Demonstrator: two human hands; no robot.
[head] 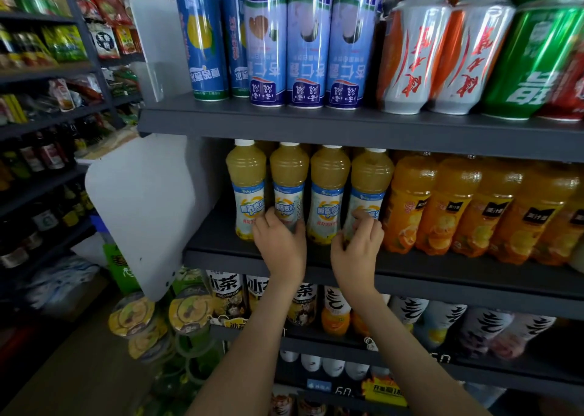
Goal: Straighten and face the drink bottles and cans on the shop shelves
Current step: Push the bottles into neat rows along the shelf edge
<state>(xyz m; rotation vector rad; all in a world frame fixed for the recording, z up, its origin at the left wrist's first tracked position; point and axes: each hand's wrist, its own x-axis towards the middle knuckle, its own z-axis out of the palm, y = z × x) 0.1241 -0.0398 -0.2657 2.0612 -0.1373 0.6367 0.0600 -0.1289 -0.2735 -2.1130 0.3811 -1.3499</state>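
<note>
Curling the left hand (279,245) round the second juice bottle (289,191) and the right hand (358,249) round the fourth bottle (371,184) on the middle shelf (458,270), the person has this row nearly faced, other shelves likely left.

Off to my left a dark rack (47,71) carries bright red and green snack packets (104,1). Nearer me stands a white side panel (148,207), with another white panel (151,36) above it. Below, round lidded cups (189,313) cluster together, and a yellow price tag (384,392) sits low down.
</note>
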